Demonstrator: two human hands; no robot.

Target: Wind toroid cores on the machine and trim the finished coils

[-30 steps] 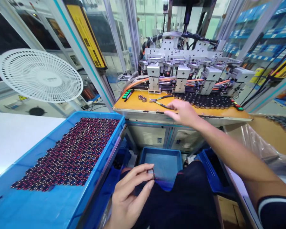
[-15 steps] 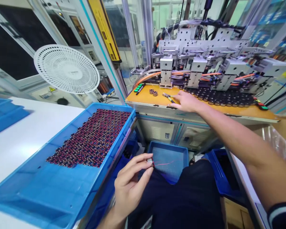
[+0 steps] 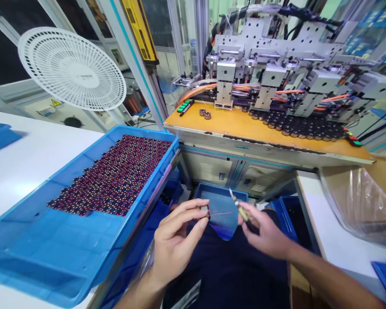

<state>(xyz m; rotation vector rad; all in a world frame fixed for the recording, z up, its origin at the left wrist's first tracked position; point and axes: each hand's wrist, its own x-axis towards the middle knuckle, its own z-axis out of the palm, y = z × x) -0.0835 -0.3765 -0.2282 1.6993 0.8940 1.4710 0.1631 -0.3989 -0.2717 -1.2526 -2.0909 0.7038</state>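
Observation:
Between the thumb and fingers of my left hand is a small round coil part, with thin reddish wires trailing to the right. My right hand is closed on pliers with yellow-green handles; their tip points up and left, apart from the coil part. Many similar small parts fill the upper portion of a large blue tray on the left. Below the hands' level, a smaller blue bin lies under the wires.
Ahead, a machine stands over an orange worktop bearing rows of dark round parts, two loose coils and a marker. A white fan is at the left; a clear plastic bag lies at right.
My right hand has come back from the orange worktop toward my left hand, bringing the pliers with it. The view has shifted slightly; my left hand keeps its hold on the coil part.

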